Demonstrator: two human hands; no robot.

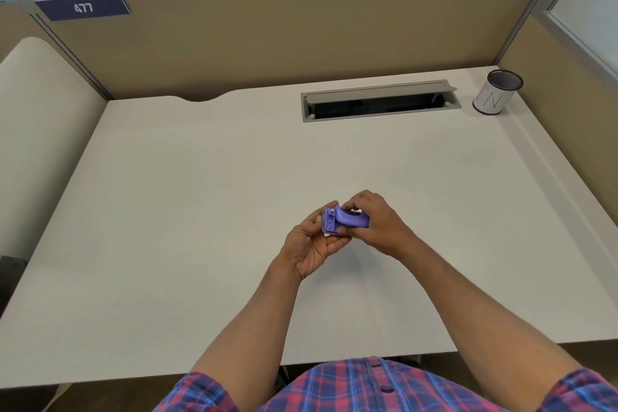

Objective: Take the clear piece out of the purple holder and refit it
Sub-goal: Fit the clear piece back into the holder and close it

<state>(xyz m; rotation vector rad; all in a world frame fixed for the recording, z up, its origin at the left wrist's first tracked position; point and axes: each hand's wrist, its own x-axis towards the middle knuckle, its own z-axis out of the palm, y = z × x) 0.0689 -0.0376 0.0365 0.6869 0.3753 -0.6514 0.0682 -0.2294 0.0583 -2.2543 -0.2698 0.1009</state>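
Note:
A small purple holder (344, 220) is held just above the white desk (200, 211), in the middle of the view. My left hand (312, 244) cups it from below and from the left, palm up. My right hand (376, 224) closes over its right end from above, fingers curled round it. A pale sliver shows under the holder's lower edge. The clear piece itself cannot be made out; my fingers hide most of the holder's right half and underside.
An open grey cable tray (379, 100) is set into the desk at the back. A white mesh-topped cup (496, 92) stands at the back right corner. Tan partition walls (301, 37) close the desk on three sides.

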